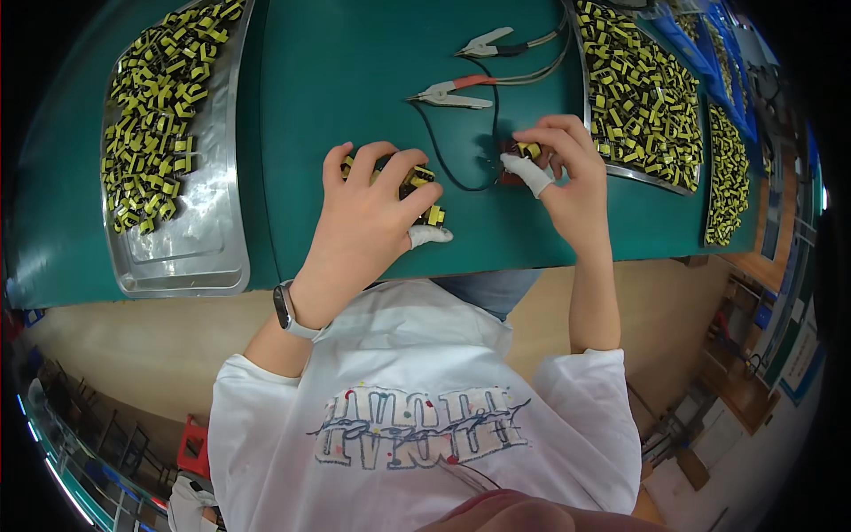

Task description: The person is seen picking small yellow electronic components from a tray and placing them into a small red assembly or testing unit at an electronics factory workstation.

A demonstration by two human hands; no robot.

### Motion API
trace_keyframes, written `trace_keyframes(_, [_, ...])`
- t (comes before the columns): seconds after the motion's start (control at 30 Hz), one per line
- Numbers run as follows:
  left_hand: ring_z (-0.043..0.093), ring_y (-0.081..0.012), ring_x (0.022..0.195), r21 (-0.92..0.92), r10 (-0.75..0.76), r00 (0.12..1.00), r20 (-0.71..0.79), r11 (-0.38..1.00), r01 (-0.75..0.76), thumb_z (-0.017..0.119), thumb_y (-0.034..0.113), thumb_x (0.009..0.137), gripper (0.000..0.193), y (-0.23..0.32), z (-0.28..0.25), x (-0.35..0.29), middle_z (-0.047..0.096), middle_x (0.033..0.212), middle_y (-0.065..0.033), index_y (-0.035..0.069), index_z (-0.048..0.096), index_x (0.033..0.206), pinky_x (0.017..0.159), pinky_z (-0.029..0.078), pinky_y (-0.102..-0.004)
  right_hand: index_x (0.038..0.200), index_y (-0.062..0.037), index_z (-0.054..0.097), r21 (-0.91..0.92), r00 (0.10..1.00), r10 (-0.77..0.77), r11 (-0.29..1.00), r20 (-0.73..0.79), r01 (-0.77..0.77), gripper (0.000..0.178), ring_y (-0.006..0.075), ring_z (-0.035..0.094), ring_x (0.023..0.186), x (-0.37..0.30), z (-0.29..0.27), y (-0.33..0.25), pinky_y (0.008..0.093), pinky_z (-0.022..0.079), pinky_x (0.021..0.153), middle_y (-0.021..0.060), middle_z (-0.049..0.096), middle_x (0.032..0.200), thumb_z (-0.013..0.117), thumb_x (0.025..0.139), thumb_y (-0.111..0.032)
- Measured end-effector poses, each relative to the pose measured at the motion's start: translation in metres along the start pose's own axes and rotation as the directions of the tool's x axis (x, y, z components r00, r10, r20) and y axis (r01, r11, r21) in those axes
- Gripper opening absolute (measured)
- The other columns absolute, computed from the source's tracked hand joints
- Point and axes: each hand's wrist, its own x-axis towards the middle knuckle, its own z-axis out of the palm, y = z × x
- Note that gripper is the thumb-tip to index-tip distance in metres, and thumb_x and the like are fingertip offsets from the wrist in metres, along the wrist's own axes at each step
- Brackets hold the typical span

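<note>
Right of centre, a component (529, 150) pinched by the right hand (574, 173) is apparently being positioned, alignment with the red block (510, 178) seemingly needed, while other components (434, 215) are covered by the spread left hand (372, 199).

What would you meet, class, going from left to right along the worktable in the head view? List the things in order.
Metal tray partly filled with yellow-and-black parts, grey wristband, left hand, right hand, wide heap of yellow-and-black parts, narrow heap of similar parts.
</note>
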Motion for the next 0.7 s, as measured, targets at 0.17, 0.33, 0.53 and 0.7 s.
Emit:
trace_keyframes(0.17, [0.056, -0.0292, 0.123, -0.037, 0.032, 0.999, 0.033, 0.999, -0.031, 0.076, 0.007, 0.072, 0.025, 0.013, 0.003, 0.005, 0.063, 0.123, -0.0051, 0.017, 0.073, 0.095, 0.112, 0.034, -0.0622, 0.106, -0.0018, 0.071, 0.054, 0.991, 0.113, 0.993, -0.073, -0.109, 0.025, 0.0108, 0.06, 0.087, -0.017, -0.003, 0.022, 0.0235, 0.048, 0.071, 0.0059, 0.062, 0.116, 0.082, 0.083, -0.001])
trace_keyframes(0.33, [0.052, -0.0283, 0.133, -0.077, 0.006, 0.999, 0.051, 0.997, -0.002, 0.08, 0.01, 0.075, 0.035, 0.024, 0.005, 0.002, 0.061, 0.131, -0.003, 0.02, 0.074, 0.107, 0.114, 0.032, -0.0623, 0.107, -0.0008, 0.069, 0.177, 0.991, 0.131, 0.976, -0.031, -0.123, 0.026, 0.013, 0.064, 0.098, -0.033, -0.013, 0.034, 0.0256, 0.05, 0.075, 0.0087, 0.063, 0.118, 0.08, 0.084, 0.001])
trace_keyframes(0.53, [0.05, -0.0294, 0.135, -0.08, 0.058, 0.997, 0.052, 0.995, -0.054, 0.071, -0.006, 0.071, 0.053, 0.028, 0.014, -0.004, 0.059, 0.138, -0.0034, 0.017, 0.071, 0.119, 0.116, 0.03, -0.0619, 0.106, -0.0009, 0.07, 0.075, 0.998, 0.054, 0.996, -0.038, -0.051, 0.027, 0.0171, 0.065, 0.098, -0.037, -0.014, 0.03, 0.029, 0.053, 0.078, 0.0089, 0.066, 0.116, 0.08, 0.082, 0.004])
trace_keyframes(0.7, [0.047, -0.0301, 0.139, -0.104, 0.089, 0.99, 0.111, 0.992, -0.077, 0.072, -0.001, 0.072, 0.056, 0.032, 0.01, -0.001, 0.057, 0.143, -0.004, 0.015, 0.068, 0.125, 0.117, 0.029, -0.0609, 0.108, -0.0014, 0.072, -0.045, 0.996, -0.017, 0.999, -0.086, 0.013, 0.028, 0.0192, 0.066, 0.097, -0.031, -0.017, 0.027, 0.0306, 0.054, 0.08, 0.0086, 0.067, 0.113, 0.078, 0.081, 0.006])
